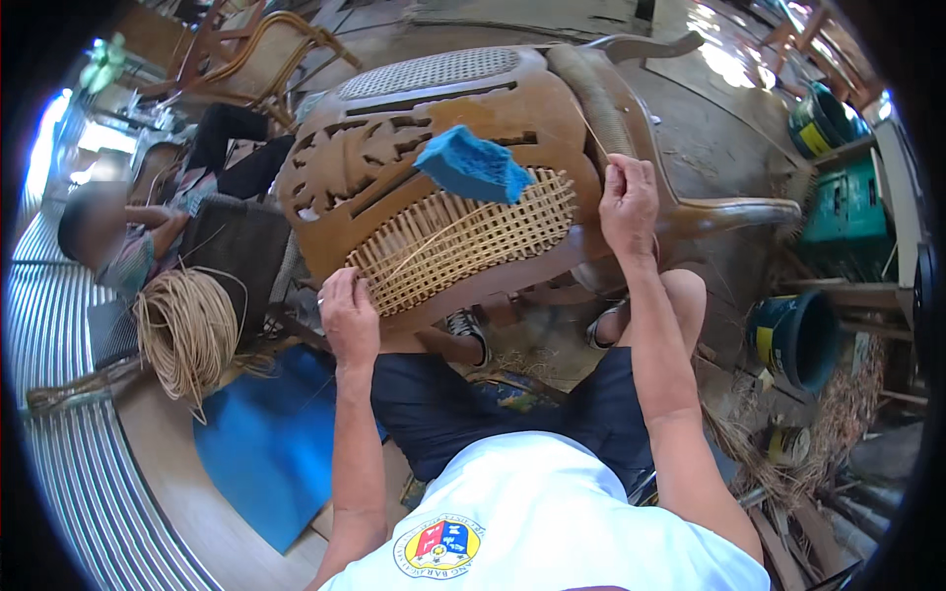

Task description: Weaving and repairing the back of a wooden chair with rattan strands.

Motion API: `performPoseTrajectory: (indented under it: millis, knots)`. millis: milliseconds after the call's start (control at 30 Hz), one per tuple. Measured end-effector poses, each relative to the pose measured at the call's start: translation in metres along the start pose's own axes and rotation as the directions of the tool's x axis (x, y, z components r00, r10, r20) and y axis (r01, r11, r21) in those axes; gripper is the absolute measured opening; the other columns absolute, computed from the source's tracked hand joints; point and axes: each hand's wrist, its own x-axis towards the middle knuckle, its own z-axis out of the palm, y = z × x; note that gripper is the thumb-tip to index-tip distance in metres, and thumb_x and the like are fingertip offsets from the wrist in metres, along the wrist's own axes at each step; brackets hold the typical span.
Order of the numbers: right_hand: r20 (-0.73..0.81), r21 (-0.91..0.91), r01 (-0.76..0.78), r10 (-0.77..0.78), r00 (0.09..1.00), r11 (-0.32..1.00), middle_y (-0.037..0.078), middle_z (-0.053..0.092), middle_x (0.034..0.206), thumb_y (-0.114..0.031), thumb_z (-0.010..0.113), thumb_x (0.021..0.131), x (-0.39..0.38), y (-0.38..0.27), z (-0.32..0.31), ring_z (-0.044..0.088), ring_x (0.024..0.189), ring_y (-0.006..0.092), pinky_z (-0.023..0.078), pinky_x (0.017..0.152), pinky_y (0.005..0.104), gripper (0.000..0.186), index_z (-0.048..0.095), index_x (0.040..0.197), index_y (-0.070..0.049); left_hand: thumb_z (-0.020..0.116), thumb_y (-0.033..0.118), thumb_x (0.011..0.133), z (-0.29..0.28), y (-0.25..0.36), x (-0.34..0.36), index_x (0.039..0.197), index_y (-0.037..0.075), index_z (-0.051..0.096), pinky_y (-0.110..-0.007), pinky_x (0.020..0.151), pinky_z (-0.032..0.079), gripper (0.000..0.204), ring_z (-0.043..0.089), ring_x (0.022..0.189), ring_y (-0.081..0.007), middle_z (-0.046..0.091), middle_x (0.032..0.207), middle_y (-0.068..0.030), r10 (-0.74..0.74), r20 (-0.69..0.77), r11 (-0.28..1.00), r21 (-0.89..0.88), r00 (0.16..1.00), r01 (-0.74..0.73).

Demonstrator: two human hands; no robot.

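Note:
A carved brown wooden chair (443,123) lies tipped over in front of me. Its near panel (473,241) carries an open lattice of woven cane. My right hand (629,202) is raised at the right of this panel, fingertips pinching a thin cane strand (597,140) that slants up to the left. At the panel's left end, my left hand (350,313) has its fingers closed against the lattice edge; whatever is between them is hidden. A loose strand curves across the weave. On the chair above the weave rests a blue foam block (473,164).
A coil of cane (187,320) hangs at the left, near a seated person (128,231). Below it lies a blue sheet (271,443). Dark buckets (793,340) and a green crate (849,222) stand at the right, by piles of fibre scraps (838,433). A chair leg (739,210) juts rightward.

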Motion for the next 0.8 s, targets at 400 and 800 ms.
performPoseTrajectory:
  millis: [400,800]
  knots:
    - [0.05,0.055,-0.013,0.01,0.999,0.998,0.016,0.059,0.093,0.001,0.061,0.093,-0.001,0.004,-0.011,0.061,0.081,0.0321,0.051,0.072,0.042,0.013,0.063,0.105,-0.002,0.065,0.009,0.091,0.001,-0.016,0.003,0.104,0.002,0.068,-0.048,0.084,0.052,0.015,0.063,0.093,-0.0366,0.063,0.097,-0.0171,-0.121,0.047,0.954,0.282,0.992,0.103]
    - [0.097,0.052,-0.049,0.043,0.994,0.997,0.014,0.06,0.093,0.0,0.063,0.092,-0.004,0.009,-0.016,0.063,0.082,0.031,0.053,0.074,0.0411,0.012,0.065,0.103,-0.002,0.069,0.013,0.093,-0.003,-0.031,0.02,0.095,-0.002,0.07,-0.039,0.078,0.055,0.015,0.066,0.081,-0.026,0.062,0.095,-0.0152,-0.258,0.206,0.966,0.051,0.944,0.253]
